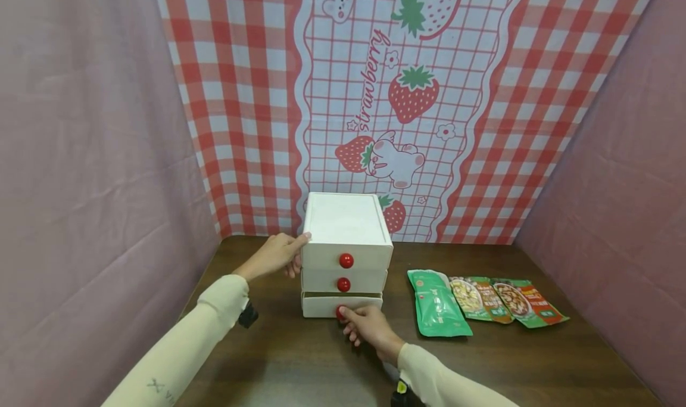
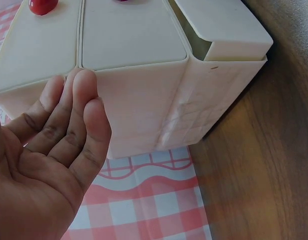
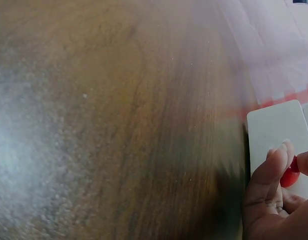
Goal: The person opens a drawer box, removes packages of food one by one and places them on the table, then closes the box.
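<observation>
A white three-drawer box (image 1: pixel 348 219) with red round knobs stands on the table. Its bottom drawer (image 1: pixel 321 307) juts out slightly, leaving a dark gap along its top edge; the upper two look closed. My right hand (image 1: pixel 371 328) pinches the red knob (image 3: pixel 290 176) of that bottom drawer between thumb and fingers. On the box's left side rests my left hand (image 1: pixel 276 255), its thumb at the top edge. In the left wrist view the left hand's fingers (image 2: pixel 84 95) lie nearly straight against the side wall.
Right of the box lie a green pouch (image 1: pixel 438 305) and two food packets with pictures, one brownish (image 1: pixel 479 300) and one red-green (image 1: pixel 527 303). Behind the brown wooden table (image 1: pixel 300 365) hangs a strawberry-print checked cloth (image 1: pixel 252 127). Pink curtains (image 1: pixel 91 157) close both sides.
</observation>
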`<state>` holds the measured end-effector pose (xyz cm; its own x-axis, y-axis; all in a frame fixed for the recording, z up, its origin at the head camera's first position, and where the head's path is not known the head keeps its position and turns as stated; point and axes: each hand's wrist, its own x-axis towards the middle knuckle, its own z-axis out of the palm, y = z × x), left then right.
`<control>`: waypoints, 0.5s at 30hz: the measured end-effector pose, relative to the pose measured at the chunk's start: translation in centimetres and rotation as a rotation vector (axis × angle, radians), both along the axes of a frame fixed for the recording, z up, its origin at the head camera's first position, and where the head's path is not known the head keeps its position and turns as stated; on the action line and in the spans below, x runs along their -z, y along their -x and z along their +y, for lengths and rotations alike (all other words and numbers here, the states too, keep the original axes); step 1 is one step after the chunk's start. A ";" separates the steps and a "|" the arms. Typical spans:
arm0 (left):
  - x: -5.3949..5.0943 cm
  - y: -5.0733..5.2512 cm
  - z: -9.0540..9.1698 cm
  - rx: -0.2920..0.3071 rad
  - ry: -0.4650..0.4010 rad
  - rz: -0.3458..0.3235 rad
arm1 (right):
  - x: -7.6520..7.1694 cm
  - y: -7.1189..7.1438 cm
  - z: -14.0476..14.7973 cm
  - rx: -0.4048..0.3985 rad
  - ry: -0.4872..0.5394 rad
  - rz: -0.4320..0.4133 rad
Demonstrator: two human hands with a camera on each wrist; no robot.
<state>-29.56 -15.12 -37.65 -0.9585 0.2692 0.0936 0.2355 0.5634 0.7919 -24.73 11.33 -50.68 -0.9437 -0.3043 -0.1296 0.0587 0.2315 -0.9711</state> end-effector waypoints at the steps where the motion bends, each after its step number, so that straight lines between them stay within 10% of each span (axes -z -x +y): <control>1: 0.0 0.0 0.0 -0.002 0.001 -0.002 | 0.0 0.1 0.0 0.001 -0.003 0.000; 15: -0.1 -0.2 0.1 0.002 -0.009 -0.007 | -0.4 0.5 -0.4 0.021 0.004 -0.014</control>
